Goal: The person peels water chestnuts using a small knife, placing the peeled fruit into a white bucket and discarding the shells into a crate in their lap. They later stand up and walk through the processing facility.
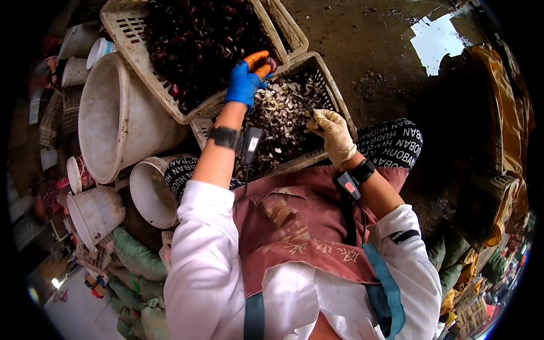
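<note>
My left hand [245, 82], in a blue glove with orange finger covers, is closed on a round, dark red-brown bulb [271, 64] that looks like a water chestnut. It hangs over the border between two crates. My right hand [333, 133], in a pale glove, grips a small knife [304, 103] whose thin dark blade points up and left; the handle is hidden in the fist. Many glossy dark bulbs fill the upper plastic crate [130, 35]. Below my hands a second crate [334, 90] contains whitish and brown cut pieces [280, 110].
A large pale tub [122, 113] lies tipped at the left, with a white bucket [152, 190] and another bucket [96, 218] nearby. Green sacks [139, 255] are piled lower left. Wet, dirty floor [362, 34] stretches to the upper right. Yellow-brown sheeting [501, 107] hangs at the right.
</note>
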`<state>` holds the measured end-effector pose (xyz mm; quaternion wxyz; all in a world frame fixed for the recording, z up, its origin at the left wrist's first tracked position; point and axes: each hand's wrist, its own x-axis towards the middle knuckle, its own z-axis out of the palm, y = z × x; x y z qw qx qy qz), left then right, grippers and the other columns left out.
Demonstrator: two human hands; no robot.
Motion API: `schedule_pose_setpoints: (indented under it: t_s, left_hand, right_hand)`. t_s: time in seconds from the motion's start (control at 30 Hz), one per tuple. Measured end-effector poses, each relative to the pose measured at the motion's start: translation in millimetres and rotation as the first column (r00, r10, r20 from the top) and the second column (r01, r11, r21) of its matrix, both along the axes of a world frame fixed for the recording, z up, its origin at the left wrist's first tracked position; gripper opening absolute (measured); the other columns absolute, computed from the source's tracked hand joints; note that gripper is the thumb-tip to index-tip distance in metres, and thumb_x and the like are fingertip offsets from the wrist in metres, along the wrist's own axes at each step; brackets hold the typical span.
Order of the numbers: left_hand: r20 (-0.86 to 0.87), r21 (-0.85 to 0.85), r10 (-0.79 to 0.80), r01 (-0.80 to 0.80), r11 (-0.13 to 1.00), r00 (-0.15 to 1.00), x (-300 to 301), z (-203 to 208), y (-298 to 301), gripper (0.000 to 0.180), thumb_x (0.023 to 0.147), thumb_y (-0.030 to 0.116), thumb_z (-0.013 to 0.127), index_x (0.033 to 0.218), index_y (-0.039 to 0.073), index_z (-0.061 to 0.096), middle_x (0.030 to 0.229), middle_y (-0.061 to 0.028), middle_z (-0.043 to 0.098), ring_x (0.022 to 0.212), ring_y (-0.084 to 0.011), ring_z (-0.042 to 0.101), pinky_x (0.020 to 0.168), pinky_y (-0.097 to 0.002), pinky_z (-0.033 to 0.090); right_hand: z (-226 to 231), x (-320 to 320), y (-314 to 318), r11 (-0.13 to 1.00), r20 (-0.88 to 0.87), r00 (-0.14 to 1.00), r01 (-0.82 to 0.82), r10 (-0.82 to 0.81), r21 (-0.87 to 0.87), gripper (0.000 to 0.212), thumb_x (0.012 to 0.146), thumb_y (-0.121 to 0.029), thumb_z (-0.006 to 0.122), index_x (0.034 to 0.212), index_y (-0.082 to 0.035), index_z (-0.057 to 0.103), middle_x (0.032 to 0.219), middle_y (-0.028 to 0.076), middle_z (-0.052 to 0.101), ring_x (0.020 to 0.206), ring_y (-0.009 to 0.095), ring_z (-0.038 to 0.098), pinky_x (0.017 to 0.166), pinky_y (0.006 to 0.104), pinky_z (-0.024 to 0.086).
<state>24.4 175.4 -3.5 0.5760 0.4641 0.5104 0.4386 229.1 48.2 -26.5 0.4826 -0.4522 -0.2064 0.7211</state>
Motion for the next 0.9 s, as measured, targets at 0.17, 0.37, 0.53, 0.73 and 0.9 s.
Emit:
schedule_pose_setpoints:
  t_s: [0.17, 0.37, 0.53, 0.73, 0.9]
  left_hand:
    - [0.190, -0.166, -0.055, 0.087, 0.982, 0.980, -28, 31, -69, 0.047, 0.070, 0.002, 0.073, 0.114, 0.012, 0.059, 0.096, 0.0029, 0.060, 0.089, -0.0081, 0.054, 0.072, -0.0223, 0.045]
    - [-0.135, -0.012, -0.113, 0.113, 0.994, 0.984, -35, 47, -117, 0.052, 0.069, 0.004, 0.074, 0.118, 0.008, 0.056, 0.097, 0.0003, 0.061, 0.087, -0.0089, 0.055, 0.080, -0.0219, 0.045]
    - [0.263, -0.212, 0.018, 0.040, 0.976, 0.965, -37, 36, -143, 0.047, 0.068, -0.003, 0.073, 0.111, 0.000, 0.056, 0.093, -0.0049, 0.063, 0.087, -0.0123, 0.059, 0.078, -0.0271, 0.052]
    - [0.293, -0.351, 0.028, 0.080, 0.933, 0.956, -33, 27, -179, 0.038, 0.072, 0.009, 0.073, 0.108, 0.003, 0.062, 0.092, -0.0017, 0.064, 0.081, -0.0089, 0.060, 0.066, -0.0199, 0.048]
    - [0.064, -0.285, 0.065, -0.045, 0.957, 0.996, -34, 27, -182, 0.040, 0.070, 0.002, 0.073, 0.108, -0.001, 0.059, 0.094, -0.0069, 0.064, 0.081, -0.0143, 0.062, 0.077, -0.0283, 0.053]
  right_hand:
    - [3, -15, 10, 0.981, -0.015, 0.995, -0.095, 0.099, 0.169, 0.017, 0.088, -0.019, 0.058, 0.088, -0.002, 0.058, 0.079, 0.001, 0.060, 0.074, 0.007, 0.054, 0.071, 0.0216, 0.043]
    - [23, -37, 14, 0.888, 0.354, 0.917, -0.308, 0.183, 0.342, 0.013, 0.089, -0.017, 0.055, 0.090, -0.004, 0.058, 0.079, 0.000, 0.059, 0.068, 0.005, 0.048, 0.062, 0.0188, 0.040]
    - [26, -49, 3, 0.875, 0.238, 0.912, -0.395, 0.335, 0.280, 0.010, 0.080, -0.007, 0.067, 0.086, -0.001, 0.063, 0.078, 0.000, 0.061, 0.069, 0.005, 0.053, 0.063, 0.0215, 0.046]
    - [-28, -35, 1, 0.925, 0.503, 0.843, -0.325, 0.189, 0.198, 0.020, 0.077, -0.012, 0.070, 0.092, 0.000, 0.065, 0.083, 0.003, 0.066, 0.070, 0.007, 0.058, 0.064, 0.0211, 0.049]
    - [6, -37, -9, 0.961, 0.205, 0.957, -0.239, 0.208, 0.142, 0.016, 0.078, -0.007, 0.068, 0.090, 0.002, 0.063, 0.087, 0.009, 0.065, 0.073, 0.009, 0.059, 0.067, 0.0225, 0.050]
